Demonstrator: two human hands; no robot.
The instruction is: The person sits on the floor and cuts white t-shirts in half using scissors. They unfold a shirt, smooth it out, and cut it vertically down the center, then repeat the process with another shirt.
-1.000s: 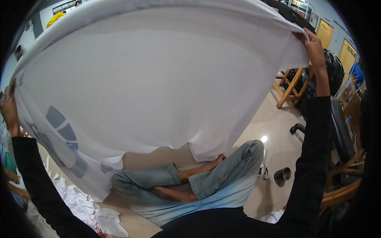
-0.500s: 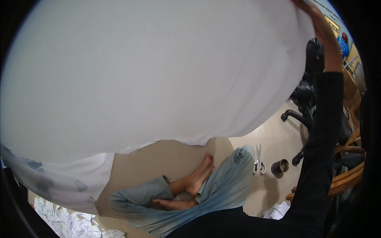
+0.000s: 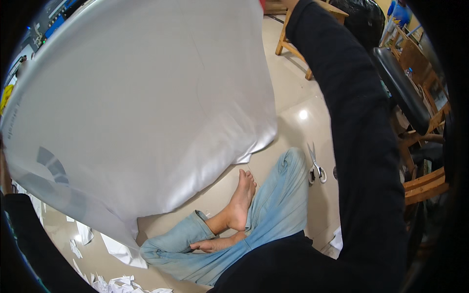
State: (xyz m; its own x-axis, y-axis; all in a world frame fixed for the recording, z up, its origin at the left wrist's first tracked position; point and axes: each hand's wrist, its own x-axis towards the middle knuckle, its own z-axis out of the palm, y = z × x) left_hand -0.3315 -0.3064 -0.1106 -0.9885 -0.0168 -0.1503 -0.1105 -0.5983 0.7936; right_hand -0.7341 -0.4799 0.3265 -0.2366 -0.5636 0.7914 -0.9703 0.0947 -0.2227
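Note:
A large white fabric sheet point(image 3: 146, 112) is spread out in front of me, raised and stretched between both sides. Grey printed shapes show through at its lower left. My left hand point(image 3: 4, 171) grips the sheet's left edge; only a sliver of it shows and its fingers are hidden. At the top, my right hand point(image 3: 291, 3) is cut off by the picture's edge, by the sheet's upper right side, which hangs from there. The sheet's lower edge droops near my bare feet point(image 3: 237, 215) and crossed legs.
Scissors point(image 3: 315, 166) with white handles lie on the tiled floor right of my knee. White scraps point(image 3: 117, 284) litter the lower left. A wooden stool point(image 3: 288, 41), a black plastic bag point(image 3: 361, 19), a black padded chair part point(image 3: 401, 90) and wooden furniture point(image 3: 425, 185) stand to the right.
The sheet has swung leftward and lowered, uncovering floor and a stool at the upper right. My right arm has moved left and forward. My left forearm has come into view.

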